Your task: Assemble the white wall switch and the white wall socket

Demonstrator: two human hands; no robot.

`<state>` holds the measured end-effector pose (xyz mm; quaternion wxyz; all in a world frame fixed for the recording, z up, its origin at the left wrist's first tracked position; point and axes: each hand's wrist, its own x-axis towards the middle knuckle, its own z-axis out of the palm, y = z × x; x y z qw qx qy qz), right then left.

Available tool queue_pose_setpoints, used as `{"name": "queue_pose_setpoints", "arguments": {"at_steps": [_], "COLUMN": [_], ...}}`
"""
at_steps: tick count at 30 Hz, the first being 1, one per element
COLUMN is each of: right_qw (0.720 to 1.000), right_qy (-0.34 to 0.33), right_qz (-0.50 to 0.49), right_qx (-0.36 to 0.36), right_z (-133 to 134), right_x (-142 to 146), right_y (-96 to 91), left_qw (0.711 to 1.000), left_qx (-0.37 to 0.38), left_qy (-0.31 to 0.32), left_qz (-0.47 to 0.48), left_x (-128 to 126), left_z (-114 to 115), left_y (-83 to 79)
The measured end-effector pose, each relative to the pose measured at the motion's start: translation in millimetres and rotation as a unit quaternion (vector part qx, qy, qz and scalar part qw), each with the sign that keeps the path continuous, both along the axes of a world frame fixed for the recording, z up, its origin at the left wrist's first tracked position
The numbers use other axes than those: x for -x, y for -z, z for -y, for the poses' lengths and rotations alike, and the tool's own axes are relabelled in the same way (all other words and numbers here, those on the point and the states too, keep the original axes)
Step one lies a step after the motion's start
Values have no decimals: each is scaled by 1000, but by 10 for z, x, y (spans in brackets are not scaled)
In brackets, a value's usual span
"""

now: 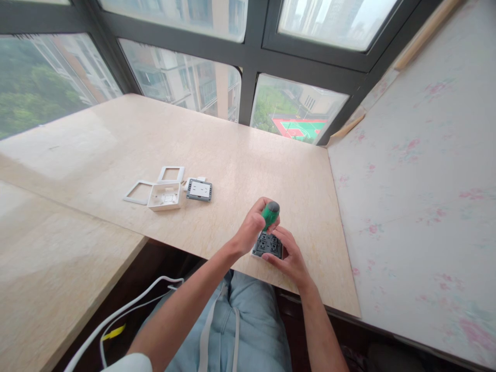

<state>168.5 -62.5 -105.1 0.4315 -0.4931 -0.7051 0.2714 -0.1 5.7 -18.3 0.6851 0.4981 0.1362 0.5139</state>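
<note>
My left hand (251, 226) is closed around the handle of a green screwdriver (270, 216) with a dark grey end, held nearly upright. Its tip is hidden behind my hand, over the far left part of a dark wall switch module (268, 245). The module sits in a white box or frame near the front edge of the surface. From the right, my right hand (289, 254) grips the module, fingers at its far side and thumb on the near side.
To the left lie a wall socket module (199, 189), a white mounting box (165, 197) and two white frames (138, 192) (171, 174). Windows border the beige stone surface (232, 155) at the back, a floral wall (406, 206) on the right. White cables (127, 295) hang below.
</note>
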Motion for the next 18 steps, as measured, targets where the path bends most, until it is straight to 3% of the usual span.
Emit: {"name": "queue_pose_setpoints", "arguments": {"at_steps": [5,11,15,18], "right_qw": [1000,1000,1000,1000], "right_qy": [-5,-2,0,-4], "right_qz": [6,3,4,2], "right_qx": [5,-8,-2,5], "right_z": [2,7,5,3], "right_x": [4,7,8,11], "right_y": [-29,-20,-26,-40], "left_qw": [999,998,998,995], "left_qx": [-1,-7,56,87], "left_qy": [-36,0,5,-26], "left_qz": [-18,-56,-5,40], "left_x": [28,100,79,75], "left_z": [44,-12,-57,-67], "left_y": [-5,-39,-54,-80]}}
